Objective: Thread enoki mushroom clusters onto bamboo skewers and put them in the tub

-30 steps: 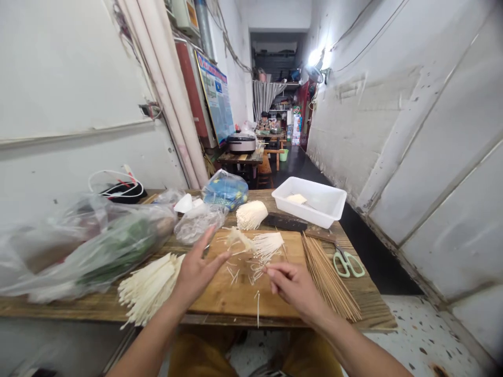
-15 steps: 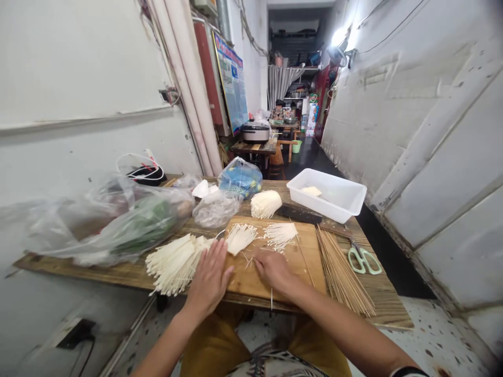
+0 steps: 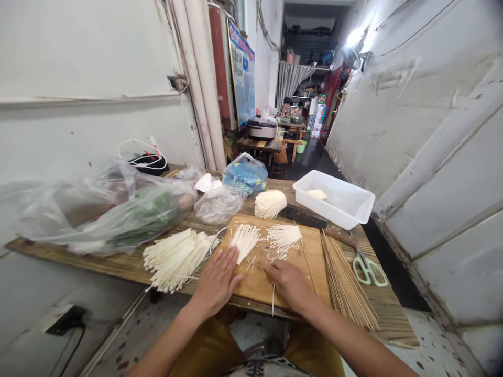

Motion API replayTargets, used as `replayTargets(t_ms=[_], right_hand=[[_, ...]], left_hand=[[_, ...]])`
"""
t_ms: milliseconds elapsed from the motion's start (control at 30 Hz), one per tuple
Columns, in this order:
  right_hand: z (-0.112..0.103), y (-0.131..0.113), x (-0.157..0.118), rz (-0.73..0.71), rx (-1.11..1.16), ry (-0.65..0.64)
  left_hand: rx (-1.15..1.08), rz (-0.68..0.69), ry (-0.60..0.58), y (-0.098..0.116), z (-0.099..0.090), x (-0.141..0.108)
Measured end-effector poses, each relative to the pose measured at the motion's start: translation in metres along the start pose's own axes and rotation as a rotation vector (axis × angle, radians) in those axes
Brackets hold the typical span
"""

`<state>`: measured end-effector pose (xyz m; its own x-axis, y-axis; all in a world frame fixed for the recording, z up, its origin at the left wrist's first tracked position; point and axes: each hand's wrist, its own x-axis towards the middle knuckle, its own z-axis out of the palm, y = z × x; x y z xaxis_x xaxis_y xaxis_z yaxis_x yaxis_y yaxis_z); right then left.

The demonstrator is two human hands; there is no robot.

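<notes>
My left hand [image 3: 218, 277] lies flat on the left of the wooden cutting board [image 3: 251, 290], fingers stretched, fingertips at the base of a small bunch of enoki mushrooms [image 3: 246, 240]. My right hand [image 3: 290, 283] rests on the board with its fingers curled; whatever they hold is hidden. Loose enoki strands [image 3: 251, 262] lie between the hands, and one pale strand [image 3: 273, 299] hangs toward the board's near edge. A second fanned enoki bunch [image 3: 283, 236] sits beyond my right hand, with a thin skewer [image 3: 308, 259] beside it. Left of the board is a larger enoki pile [image 3: 176, 259].
Bamboo skewers [image 3: 348, 283] and green-handled scissors [image 3: 369, 271] lie to the right. Behind the board are a dark-bladed knife [image 3: 304, 215], an uncut enoki clump [image 3: 270, 203] and a white plastic tub [image 3: 334, 209]. Plastic bags [image 3: 129, 209] cover the left side. A person [image 3: 286, 109] sits far back.
My left hand has come off the large enoki pile onto the board, against the small bunch. My right hand stays curled near the loose strands. The view has shifted slightly.
</notes>
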<state>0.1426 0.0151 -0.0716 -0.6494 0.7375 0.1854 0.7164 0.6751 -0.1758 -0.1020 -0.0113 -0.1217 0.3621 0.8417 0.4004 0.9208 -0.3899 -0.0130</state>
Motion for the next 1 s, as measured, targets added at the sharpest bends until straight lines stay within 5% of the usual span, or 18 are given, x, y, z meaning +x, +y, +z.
replayTargets(t_ms=[333,467,600,800,1000], right_hand=[[0.011,-0.003,0.014,-0.053,0.057,-0.034],[0.010,-0.003,0.014,-0.042,0.057,-0.040],[0.011,-0.003,0.012,-0.018,0.059,-0.030],[0.013,-0.003,0.011,-0.014,0.075,0.008],[0.018,-0.001,0.012,-0.046,0.091,0.041]], left_hand=[[-0.044,-0.015,-0.064,0.003,0.000,0.001],[-0.203,-0.082,-0.107,-0.005,-0.016,0.003],[-0.287,-0.234,0.008,-0.014,-0.037,0.003],[-0.098,0.013,-0.094,-0.002,-0.024,-0.002],[-0.015,0.059,-0.087,-0.001,-0.011,-0.004]])
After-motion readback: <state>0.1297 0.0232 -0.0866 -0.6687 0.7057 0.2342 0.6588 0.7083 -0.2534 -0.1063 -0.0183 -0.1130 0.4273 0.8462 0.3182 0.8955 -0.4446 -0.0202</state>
